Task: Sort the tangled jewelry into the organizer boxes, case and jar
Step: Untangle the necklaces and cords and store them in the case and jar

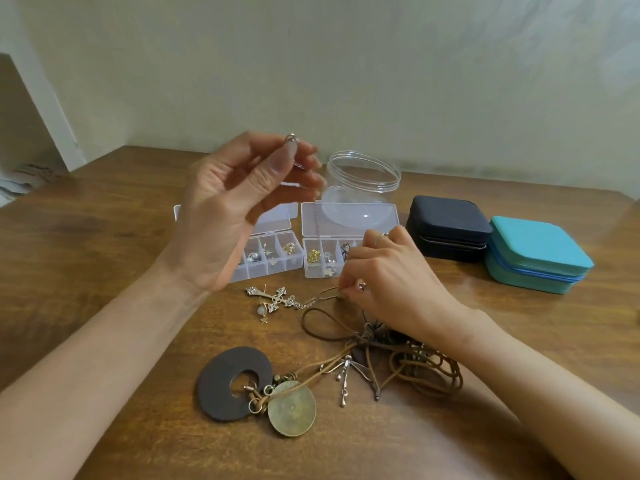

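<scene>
Tangled jewelry (367, 336) lies at the lower centre of the frame on the table (104, 237): brown cords knotted with a dark disc pendant (221, 386), a round brass pendant (291, 408) and a silver charm. Just beyond it sits a cross pendant (277, 299) on a fine chain, apart from the cords.

The right hand (391, 278) rests at the far edge of the heap, fingers curled, pinching a gold loop (329, 292) at the end of that chain. The left hand (225, 209) is raised above the table at centre left, thumb and forefinger pinching a small charm (292, 138) well clear of the pile.

The step in hand looks like separating small pieces and filing them. The next move would likely be lowering the small charm into a free compartment, which calls for a careful release over the narrow dividers.

Behind the hands, the two organizer boxes (322, 265) stand open side by side, several compartments already holding small pieces. Further back is the clear jar (363, 178), open and seemingly empty. At right, the black case (446, 230) and the teal case (533, 254) are both closed, so one needs opening before the larger pendants can go in.
</scene>
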`<state>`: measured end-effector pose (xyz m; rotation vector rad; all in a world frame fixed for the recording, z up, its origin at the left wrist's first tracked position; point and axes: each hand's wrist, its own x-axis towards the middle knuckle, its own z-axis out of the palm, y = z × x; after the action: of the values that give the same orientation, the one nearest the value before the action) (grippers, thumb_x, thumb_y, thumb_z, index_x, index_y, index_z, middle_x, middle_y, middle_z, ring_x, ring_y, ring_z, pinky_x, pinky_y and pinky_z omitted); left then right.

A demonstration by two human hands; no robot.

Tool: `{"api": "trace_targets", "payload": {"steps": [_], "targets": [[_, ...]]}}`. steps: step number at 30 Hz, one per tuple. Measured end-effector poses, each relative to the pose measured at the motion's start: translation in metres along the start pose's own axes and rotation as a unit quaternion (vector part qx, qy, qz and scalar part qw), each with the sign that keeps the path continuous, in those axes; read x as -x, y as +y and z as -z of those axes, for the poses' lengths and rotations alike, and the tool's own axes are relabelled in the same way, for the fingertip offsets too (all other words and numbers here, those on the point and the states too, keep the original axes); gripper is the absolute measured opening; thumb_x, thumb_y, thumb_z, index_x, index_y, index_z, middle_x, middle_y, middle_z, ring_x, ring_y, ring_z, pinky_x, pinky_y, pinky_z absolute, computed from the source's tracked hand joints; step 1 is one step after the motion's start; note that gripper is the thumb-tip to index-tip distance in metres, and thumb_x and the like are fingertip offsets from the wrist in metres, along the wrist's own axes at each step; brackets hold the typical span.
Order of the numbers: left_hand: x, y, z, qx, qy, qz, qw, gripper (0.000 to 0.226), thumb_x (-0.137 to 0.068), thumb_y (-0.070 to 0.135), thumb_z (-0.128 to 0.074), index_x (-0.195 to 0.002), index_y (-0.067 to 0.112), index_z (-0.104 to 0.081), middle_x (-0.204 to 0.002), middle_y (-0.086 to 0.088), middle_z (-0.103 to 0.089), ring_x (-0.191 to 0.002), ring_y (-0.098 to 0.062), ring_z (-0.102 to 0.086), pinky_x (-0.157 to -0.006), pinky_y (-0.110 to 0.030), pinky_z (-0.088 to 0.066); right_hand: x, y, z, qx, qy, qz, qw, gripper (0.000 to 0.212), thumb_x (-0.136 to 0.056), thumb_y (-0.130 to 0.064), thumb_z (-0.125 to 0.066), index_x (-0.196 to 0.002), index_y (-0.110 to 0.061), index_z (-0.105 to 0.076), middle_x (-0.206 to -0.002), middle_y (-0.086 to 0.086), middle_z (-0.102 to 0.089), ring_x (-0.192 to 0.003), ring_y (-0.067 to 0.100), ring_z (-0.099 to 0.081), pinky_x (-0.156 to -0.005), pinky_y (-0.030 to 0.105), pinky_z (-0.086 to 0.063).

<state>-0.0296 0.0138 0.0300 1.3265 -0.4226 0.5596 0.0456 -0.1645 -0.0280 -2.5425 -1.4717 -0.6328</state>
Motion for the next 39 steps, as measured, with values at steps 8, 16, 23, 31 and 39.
{"api": "trace_targets", "payload": {"steps": [8, 16, 23, 31, 39], "targets": [[-0.013, 0.012, -0.012, -0.021, -0.054, -0.018, 0.998, 0.013, -0.085, 0.012, -0.057, -0.090, 0.010, -0.068, -0.088, -0.001, -0.072, -0.081, -0.020, -0.069, -0.075, -0.025, -0.054, 0.006, 0.000, 0.016, -0.147, 0.014, -0.070, 0.986, 0.005, -0.079, -0.027, -0.076, -0.081, -0.030, -0.073, -0.075, -0.021, -0.059, -0.080, 0.009, -0.045, -0.072, 0.029, -0.029], [-0.013, -0.019, -0.020, -0.081, -0.057, 0.075, 0.992, 0.021, -0.083, 0.019, -0.057, -0.096, 0.006, -0.067, -0.087, -0.003, -0.070, -0.081, -0.016, -0.067, -0.075, -0.025, -0.054, 0.010, -0.003, 0.032, -0.391, 0.054, -0.176, 0.902, 0.007, -0.076, -0.024, -0.076, -0.082, -0.021, -0.075, -0.076, -0.010, -0.069, -0.078, 0.003, -0.060, -0.072, 0.012, -0.043], [-0.004, -0.048, -0.017, -0.123, -0.049, 0.196, 0.972, 0.016, -0.089, 0.016, -0.055, -0.094, 0.008, -0.069, -0.087, -0.007, -0.072, -0.077, -0.017, -0.070, -0.071, -0.023, -0.056, 0.007, 0.000, 0.036, -0.595, 0.071, -0.221, 0.769, 0.011, -0.078, -0.014, -0.071, -0.083, -0.005, -0.068, -0.078, 0.008, -0.075, -0.081, 0.017, -0.072, -0.078, 0.017, -0.052], [0.000, -0.051, -0.016, -0.106, -0.109, 0.276, 0.949, 0.022, -0.083, 0.025, -0.056, -0.094, 0.008, -0.067, -0.063, -0.008, -0.052, -0.045, -0.004, -0.050, -0.059, -0.018, -0.050, 0.005, 0.008, 0.033, -0.627, 0.091, -0.257, 0.730, 0.016, -0.075, -0.019, -0.068, -0.081, -0.006, -0.062, -0.069, 0.006, -0.067, -0.068, 0.017, -0.062, -0.074, 0.031, -0.052], [-0.001, -0.044, -0.014, -0.159, -0.170, 0.297, 0.926, 0.038, -0.082, 0.038, -0.051, -0.098, 0.010, -0.070, -0.058, 0.008, -0.061, -0.058, -0.005, -0.049, -0.073, -0.016, -0.049, 0.004, 0.009, 0.031, -0.646, 0.121, -0.265, 0.705, 0.017, -0.075, -0.020, -0.066, -0.083, -0.006, -0.060, -0.066, 0.001, -0.062, -0.062, 0.012, -0.059, -0.069, 0.027, -0.052]]}}
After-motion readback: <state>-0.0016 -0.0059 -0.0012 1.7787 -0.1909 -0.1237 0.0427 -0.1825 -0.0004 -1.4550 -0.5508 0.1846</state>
